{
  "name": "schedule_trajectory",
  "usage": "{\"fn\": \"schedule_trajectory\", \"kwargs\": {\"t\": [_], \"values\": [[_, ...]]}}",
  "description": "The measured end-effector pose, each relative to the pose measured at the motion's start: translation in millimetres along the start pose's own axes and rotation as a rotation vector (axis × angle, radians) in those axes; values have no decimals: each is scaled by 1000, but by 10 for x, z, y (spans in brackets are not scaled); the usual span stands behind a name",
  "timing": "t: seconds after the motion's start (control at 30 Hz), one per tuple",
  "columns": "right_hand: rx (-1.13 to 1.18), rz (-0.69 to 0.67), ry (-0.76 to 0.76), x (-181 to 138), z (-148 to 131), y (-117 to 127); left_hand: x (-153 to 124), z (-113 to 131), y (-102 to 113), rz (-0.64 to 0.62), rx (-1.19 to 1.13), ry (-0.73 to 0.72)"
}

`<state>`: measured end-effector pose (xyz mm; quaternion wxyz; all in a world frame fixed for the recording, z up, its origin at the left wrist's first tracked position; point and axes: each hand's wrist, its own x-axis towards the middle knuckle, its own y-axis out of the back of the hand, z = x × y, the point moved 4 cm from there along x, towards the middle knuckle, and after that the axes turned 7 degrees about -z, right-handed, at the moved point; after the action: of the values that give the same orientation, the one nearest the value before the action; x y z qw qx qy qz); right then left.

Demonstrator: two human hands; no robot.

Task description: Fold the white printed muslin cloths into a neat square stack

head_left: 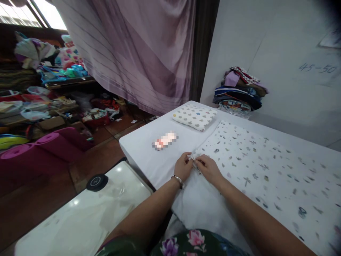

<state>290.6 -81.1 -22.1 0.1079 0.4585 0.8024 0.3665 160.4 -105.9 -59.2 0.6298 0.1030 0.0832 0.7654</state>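
Observation:
A large white cloth printed with small grey-green motifs (255, 167) lies spread over the right part of the white-covered bed or table. Its near left edge is bunched up between my two hands. My left hand (184, 166), with a bracelet at the wrist, pinches that edge. Close beside it, my right hand (209, 169) also pinches the gathered cloth, fingertips almost touching the left ones. What lies exactly between the fingertips is too small to make out. Beyond my hands rests a small pillow or folded cloth with grey prints (195, 116). A pixelated oblong object (165, 141) lies left of it.
A glossy white table (80, 213) with a round black object (97, 182) stands at my left. Rolled pink mats (42, 149) and cluttered shelves fill the far left. A purple curtain (149, 46) hangs behind. Folded clothes (238, 90) are stacked by the wall.

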Motion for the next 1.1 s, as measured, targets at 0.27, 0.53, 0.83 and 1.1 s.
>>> {"fn": "schedule_trajectory", "kwargs": {"t": [0.27,0.53,0.83,1.1], "values": [[143,56,-49,23,45,9,-3,-2,6,-8,34,-1],[-157,1,-9,36,-141,15,-2,-35,-5,-30,-78,-6],[-80,-55,-9,15,26,32,-16,29,17,-35,-107,7],[-425,-21,-58,-27,-164,82,-16,104,28,-14,-193,62]]}}
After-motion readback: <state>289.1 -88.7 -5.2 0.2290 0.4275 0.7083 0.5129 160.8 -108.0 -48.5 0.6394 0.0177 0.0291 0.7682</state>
